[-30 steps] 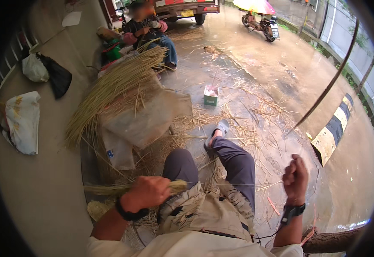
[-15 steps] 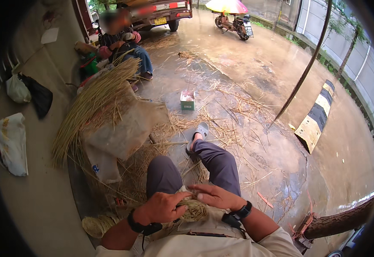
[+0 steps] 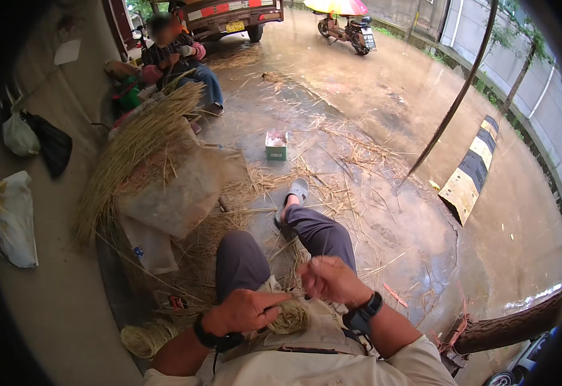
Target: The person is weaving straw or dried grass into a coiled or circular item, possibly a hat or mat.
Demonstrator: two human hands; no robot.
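Note:
A small pale-green coil of plaited straw (image 3: 290, 318) rests in my lap. My left hand (image 3: 247, 311) is closed at its left side, index finger stretched along the top edge, gripping the straw plait. To the right and a little higher is my right hand (image 3: 333, 281), raised off the coil with its fingers curled in a pinch. What it holds, if anything, is too fine to make out. A larger straw coil (image 3: 146, 338) lies on the ground left of my left forearm.
A long straw bundle (image 3: 146, 145) lies on clear plastic sheeting (image 3: 181, 199) to the left. Loose straw litters the ground. A green box (image 3: 276, 147) stands ahead. Another person (image 3: 178, 61) sits at far left. A pole (image 3: 445, 132) and striped ramp (image 3: 472, 167) are right.
My right hand has lifted up and right from the coil, its flat fingers now curled into a pinch. My left hand stays at the coil. The view has shifted slightly.

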